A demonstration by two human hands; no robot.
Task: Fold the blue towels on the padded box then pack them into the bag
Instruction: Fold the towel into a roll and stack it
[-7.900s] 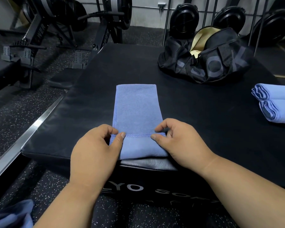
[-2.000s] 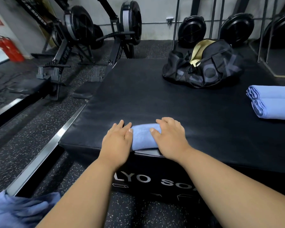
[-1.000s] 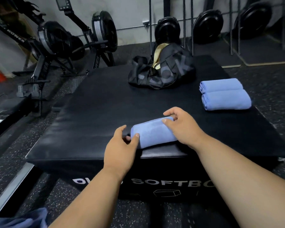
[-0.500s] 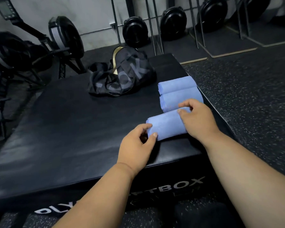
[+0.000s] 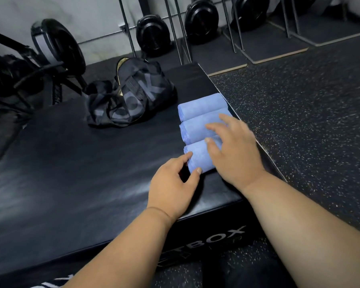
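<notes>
- Three rolled blue towels lie side by side in the head view, in a row toward the 2 o'clock corner of the padded box point(image 5: 75, 175); the far towel point(image 5: 200, 106) touches the middle towel point(image 5: 195, 129), which touches the near towel point(image 5: 197, 159); all three rest on the black surface, just beside its right edge
- Left hand point(image 5: 170, 188) sits at 7 o'clock of the near towel; its grip is a loose pinch, index fingertip and thumb tip touching that roll's left end, the other fingers curled under and partly hidden
- Right hand point(image 5: 235, 150) lies over the right part of the near towel and the middle towel; its grip is spread, fingers straight and fanned toward 10 o'clock; the picture is blurred here, so whether it presses the rolls or only hovers on them I cannot tell
- Black bag point(image 5: 131, 96) with grey lettering stands on the surface at 10 o'clock of the towels, near but apart from the far towel; its mouth gapes at the top and shows a pale yellow lining
- White letters "BOX" point(image 5: 222, 238) show on the box's front wall, at 6 o'clock of the hands
- Speckled rubber floor point(image 5: 310, 121) spreads at 3 o'clock of the box; black fan wheels point(image 5: 152, 34) and metal poles stand along the wall at 12 o'clock; a black exercise machine point(image 5: 50, 48) stands at 10 o'clock
</notes>
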